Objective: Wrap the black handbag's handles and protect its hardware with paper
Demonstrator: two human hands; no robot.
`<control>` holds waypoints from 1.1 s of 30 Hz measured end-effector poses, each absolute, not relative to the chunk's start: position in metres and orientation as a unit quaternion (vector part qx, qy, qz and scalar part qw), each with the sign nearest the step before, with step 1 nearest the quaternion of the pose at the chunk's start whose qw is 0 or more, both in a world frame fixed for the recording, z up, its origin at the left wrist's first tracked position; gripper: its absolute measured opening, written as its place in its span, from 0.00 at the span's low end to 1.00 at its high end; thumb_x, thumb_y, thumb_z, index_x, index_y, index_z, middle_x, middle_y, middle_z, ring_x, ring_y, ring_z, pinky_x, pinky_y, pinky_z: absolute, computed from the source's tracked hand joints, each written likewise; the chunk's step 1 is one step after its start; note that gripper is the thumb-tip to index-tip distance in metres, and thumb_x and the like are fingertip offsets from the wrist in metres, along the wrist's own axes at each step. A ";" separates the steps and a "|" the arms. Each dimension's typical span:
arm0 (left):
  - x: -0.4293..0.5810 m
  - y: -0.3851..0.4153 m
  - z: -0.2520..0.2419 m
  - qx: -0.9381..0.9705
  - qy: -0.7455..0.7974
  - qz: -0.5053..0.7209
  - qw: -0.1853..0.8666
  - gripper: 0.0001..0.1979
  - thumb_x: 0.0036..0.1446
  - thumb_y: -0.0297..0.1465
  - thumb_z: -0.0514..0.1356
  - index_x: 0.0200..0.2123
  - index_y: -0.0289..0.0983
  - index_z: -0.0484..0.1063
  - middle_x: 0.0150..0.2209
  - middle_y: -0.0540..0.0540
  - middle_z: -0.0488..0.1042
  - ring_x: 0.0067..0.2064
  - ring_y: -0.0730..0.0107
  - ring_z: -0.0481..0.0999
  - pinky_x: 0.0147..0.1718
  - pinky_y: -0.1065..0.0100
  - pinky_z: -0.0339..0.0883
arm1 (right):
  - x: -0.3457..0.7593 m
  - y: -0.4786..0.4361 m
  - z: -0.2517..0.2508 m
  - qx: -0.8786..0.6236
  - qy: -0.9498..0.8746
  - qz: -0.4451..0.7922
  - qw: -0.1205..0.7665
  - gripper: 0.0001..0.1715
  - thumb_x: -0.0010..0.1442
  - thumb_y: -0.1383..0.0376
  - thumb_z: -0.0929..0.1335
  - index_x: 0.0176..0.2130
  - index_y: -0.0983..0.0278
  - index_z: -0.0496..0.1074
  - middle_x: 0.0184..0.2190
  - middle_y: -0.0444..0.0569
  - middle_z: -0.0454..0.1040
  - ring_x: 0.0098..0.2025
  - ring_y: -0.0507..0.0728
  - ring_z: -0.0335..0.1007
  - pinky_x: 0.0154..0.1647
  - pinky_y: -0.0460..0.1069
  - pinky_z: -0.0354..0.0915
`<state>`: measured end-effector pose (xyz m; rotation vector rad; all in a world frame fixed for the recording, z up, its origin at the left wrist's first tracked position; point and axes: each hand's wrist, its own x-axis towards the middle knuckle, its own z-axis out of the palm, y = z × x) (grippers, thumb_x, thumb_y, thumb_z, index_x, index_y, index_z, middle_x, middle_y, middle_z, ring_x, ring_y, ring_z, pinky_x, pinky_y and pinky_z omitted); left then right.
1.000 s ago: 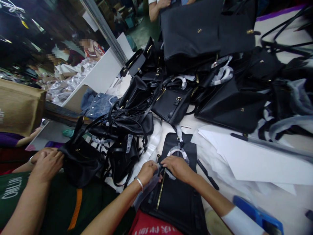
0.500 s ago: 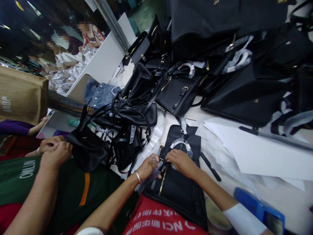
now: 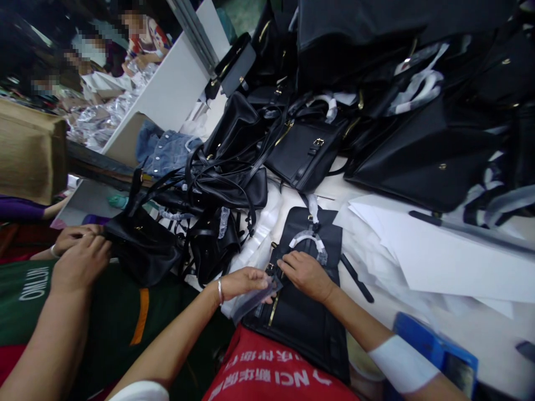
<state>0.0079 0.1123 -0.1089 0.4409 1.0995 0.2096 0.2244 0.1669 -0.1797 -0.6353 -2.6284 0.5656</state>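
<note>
A flat black bag (image 3: 305, 317) with a gold zip lies on the white table in front of me, its handle wrapped in clear foam. My left hand (image 3: 242, 282) is closed on a piece of clear plastic wrap (image 3: 251, 301) at the bag's left edge. My right hand (image 3: 307, 274) rests on the bag's upper part just below the wrapped handle, fingers curled at the zip end. What its fingertips pinch is hidden.
A co-worker's two hands (image 3: 79, 256) at the left hold a small black bag (image 3: 142, 245). Many black bags (image 3: 397, 111) pile up across the back. White paper sheets (image 3: 438, 256) lie at the right, a blue object (image 3: 434, 353) near my right forearm.
My left hand has pulled the plastic wrap away from the bag, down and to the left. The view has dipped slightly. The co-worker's hands keep hold of the small bag.
</note>
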 end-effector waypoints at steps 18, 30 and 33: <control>0.020 0.110 -0.117 0.200 0.615 0.163 0.745 0.15 0.45 0.39 0.66 0.27 0.33 0.68 0.25 0.44 0.77 0.27 0.66 0.77 0.28 0.69 0.66 | 0.238 0.175 -0.177 -0.248 -0.900 0.329 0.144 0.09 0.63 0.70 0.61 0.43 0.64 0.66 0.41 0.52 0.71 0.43 0.56 0.67 0.42 0.50 0.60; 0.036 0.120 -0.121 0.255 0.714 0.163 0.631 0.08 0.46 0.34 0.59 0.23 0.36 0.65 0.19 0.48 0.74 0.19 0.73 0.67 0.19 0.73 0.54 | 0.228 0.192 -0.171 -0.209 -0.867 0.415 0.179 0.11 0.64 0.69 0.60 0.38 0.61 0.71 0.33 0.47 0.71 0.39 0.54 0.63 0.43 0.49 0.56; 0.042 0.124 -0.132 0.279 0.736 0.164 0.594 0.07 0.44 0.32 0.59 0.21 0.36 0.65 0.18 0.49 0.73 0.18 0.75 0.65 0.19 0.74 0.52 | 0.220 0.189 -0.174 -0.202 -0.866 0.425 0.168 0.08 0.62 0.70 0.62 0.36 0.62 0.71 0.32 0.46 0.71 0.38 0.54 0.63 0.42 0.49 0.57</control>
